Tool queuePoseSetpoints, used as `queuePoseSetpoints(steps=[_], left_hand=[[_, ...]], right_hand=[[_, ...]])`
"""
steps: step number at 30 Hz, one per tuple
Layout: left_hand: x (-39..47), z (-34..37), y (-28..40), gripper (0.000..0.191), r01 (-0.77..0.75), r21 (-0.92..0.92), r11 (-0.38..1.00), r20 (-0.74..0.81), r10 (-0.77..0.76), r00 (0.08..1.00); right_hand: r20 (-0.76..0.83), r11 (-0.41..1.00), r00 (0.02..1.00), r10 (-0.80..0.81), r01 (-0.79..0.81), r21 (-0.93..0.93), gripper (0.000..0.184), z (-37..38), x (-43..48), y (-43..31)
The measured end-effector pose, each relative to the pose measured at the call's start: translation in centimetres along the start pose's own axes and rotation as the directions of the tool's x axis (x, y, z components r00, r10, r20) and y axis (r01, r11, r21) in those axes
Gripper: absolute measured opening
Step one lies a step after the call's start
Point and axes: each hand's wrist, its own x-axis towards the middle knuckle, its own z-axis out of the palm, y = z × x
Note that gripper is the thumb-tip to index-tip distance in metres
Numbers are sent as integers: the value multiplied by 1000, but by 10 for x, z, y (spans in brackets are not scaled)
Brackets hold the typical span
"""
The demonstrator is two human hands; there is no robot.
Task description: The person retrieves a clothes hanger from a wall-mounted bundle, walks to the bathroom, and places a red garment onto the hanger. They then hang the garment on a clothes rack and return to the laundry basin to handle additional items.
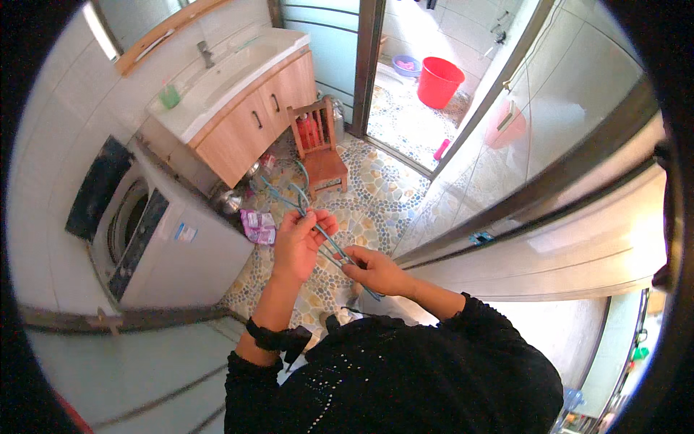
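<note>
My left hand point(300, 238) is closed around a small bunch of thin teal wire clothes hangers point(329, 237) in front of my body. Their curved ends rise past my fingers, over the pebble-patterned floor. Lower down, my right hand point(374, 269) grips the same hangers between thumb and fingers. The far ends come out below that hand, near my black clothing. How many hangers there are is hard to tell, as they overlap.
A top-loading washing machine point(179, 244) with its lid up stands at left, with a purple packet point(258, 227) beside it. Ahead are a washbasin cabinet point(255, 116) and a small wooden chair point(321, 163). Past a doorway sit a red bucket point(440, 82) and a blue basin point(406, 66).
</note>
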Motion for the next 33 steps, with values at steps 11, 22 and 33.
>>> queuePoseSetpoints(steps=[11,22,33], left_hand=[[149,6,44,26,34,48,998,-8,-34,999],[334,58,35,25,341,213,915,240,-388,890],[495,136,-12,32,414,220,883,312,-466,828]], right_hand=[[-45,996,995,-88,87,-25,33,-62,134,3],[-415,982,890,189,-176,72,35,-146,193,2],[-533,972,813,233,-200,119,36,-281,289,0]])
